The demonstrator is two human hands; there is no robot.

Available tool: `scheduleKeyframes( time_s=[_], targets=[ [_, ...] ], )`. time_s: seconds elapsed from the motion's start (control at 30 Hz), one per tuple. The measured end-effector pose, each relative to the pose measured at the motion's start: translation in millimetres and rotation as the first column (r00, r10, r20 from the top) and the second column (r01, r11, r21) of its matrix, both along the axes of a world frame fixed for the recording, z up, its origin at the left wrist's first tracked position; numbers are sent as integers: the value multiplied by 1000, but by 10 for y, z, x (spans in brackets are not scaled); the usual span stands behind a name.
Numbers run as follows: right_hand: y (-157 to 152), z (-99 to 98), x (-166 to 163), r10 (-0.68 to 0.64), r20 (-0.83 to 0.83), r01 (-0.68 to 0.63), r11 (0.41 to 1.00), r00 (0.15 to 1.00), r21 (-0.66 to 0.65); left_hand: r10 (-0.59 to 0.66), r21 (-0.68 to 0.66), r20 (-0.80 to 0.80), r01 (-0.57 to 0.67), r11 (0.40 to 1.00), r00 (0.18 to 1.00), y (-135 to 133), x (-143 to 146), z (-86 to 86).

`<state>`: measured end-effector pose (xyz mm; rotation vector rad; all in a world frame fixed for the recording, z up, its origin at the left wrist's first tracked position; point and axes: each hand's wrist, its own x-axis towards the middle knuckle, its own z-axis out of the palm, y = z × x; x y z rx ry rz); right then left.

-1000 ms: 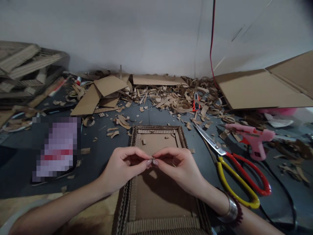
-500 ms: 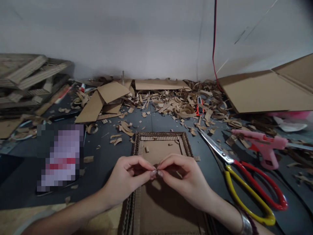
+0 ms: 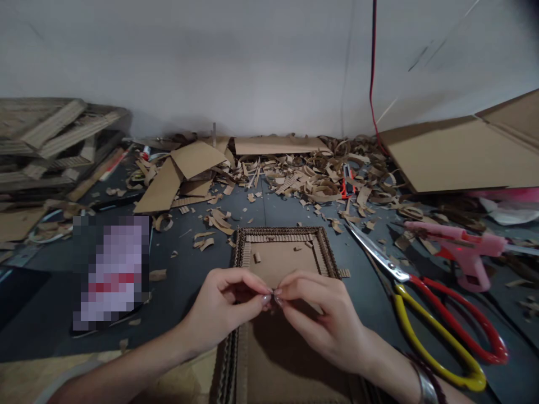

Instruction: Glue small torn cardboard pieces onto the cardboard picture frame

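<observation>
Corrugated cardboard frame (image 3: 283, 259) lies flat on the dark work mat (image 3: 185, 314), at the lower middle of the view, directly in front of the person. Its near part is under the hands, so it seems placed there to stay close to the work. Behind it, along the grey wall (image 3: 236, 62), a large heap of cardboard scraps (image 3: 303, 179) covers the far side of the mat. A big opened cardboard box (image 3: 463, 151) reaches in from the upper right, and stacked corrugated strips (image 3: 50, 134) sit at the upper left. Red-and-yellow scissors (image 3: 438, 320) and a pink glue gun (image 3: 463, 249) lie on the right, probably kept there for easy reach. Both hands hover just above the frame and meet at the middle. The left hand (image 3: 223, 311) and the right hand (image 3: 324, 320) are curled, and their fingertips (image 3: 266, 299) press together. The view is poor, but they seem to pinch one small cardboard bit (image 3: 275, 293) between them.
</observation>
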<state>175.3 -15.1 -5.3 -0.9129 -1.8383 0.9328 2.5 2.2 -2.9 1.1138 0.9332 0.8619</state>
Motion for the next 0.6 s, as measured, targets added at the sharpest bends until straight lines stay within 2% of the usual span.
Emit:
scheduleKeyframes(
  time_s=[0.1, 0.2, 0.27, 0.33, 0.5, 0.6],
  targets=[
    [-4, -2, 4, 5, 1, -5, 1000, 1000, 9, 24, 41, -11, -24, 999, 1000, -12, -6, -6],
    [11, 9, -3, -34, -81, 16, 977, 996, -214, 44, 110, -14, -42, 993, 999, -17, -3, 0],
    [31, 18, -7, -48, -174, -20, 930, 984, -367, 60, 180, -33, -53, 982, 998, -17, 1, 9],
    [54, 19, -6, -48, -249, -71, 890, 967, -450, 66, 264, -75, -44, 964, 995, -18, 2, 18],
    [83, -10, 12, -45, -251, -99, 840, 967, -533, 76, 440, -183, 13, 898, 980, -27, 0, 22],
    [73, -16, 6, -44, -223, -81, 848, 974, -524, 83, 508, -223, 43, 860, 971, -27, -1, 21]
  ],
)
